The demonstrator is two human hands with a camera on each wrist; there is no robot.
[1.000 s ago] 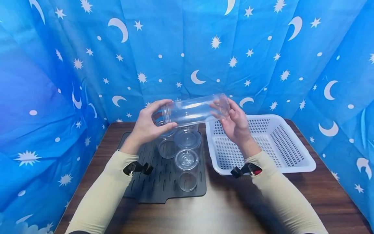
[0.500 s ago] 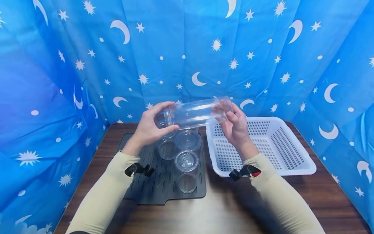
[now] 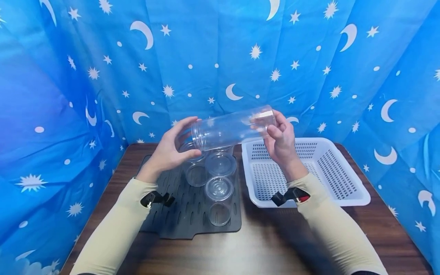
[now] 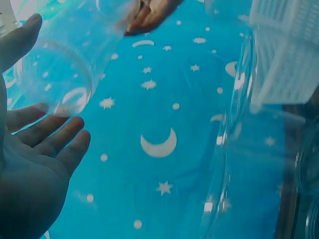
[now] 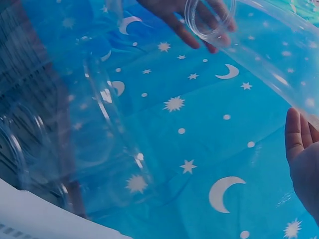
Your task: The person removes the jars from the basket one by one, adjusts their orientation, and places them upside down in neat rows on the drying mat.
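A clear plastic jar [image 3: 233, 128] hangs in the air nearly level, its right end slightly raised. Its threaded mouth [image 3: 197, 136] faces left. My right hand [image 3: 282, 143] grips the jar's closed right end, fingers behind it and thumb in front. Around the mouth end my left hand [image 3: 168, 149] is spread, thumb and fingers apart. In the left wrist view its fingers [image 4: 70, 142] lie extended beside the rim; whether they touch it I cannot tell. The right wrist view shows part of the right hand [image 5: 305, 159] under the jar.
Several clear jars, one nearby [image 3: 219, 188], stand close together on a black slotted mat [image 3: 175, 214]. A white perforated basket [image 3: 357, 191] sits to their right on the wooden table [image 3: 254, 248]. A blue curtain [image 3: 206, 46] with stars and moons surrounds the back and sides.
The jar's right end has risen a little with the right hand. My left hand has moved slightly left and its thumb has come off the jar's mouth end.
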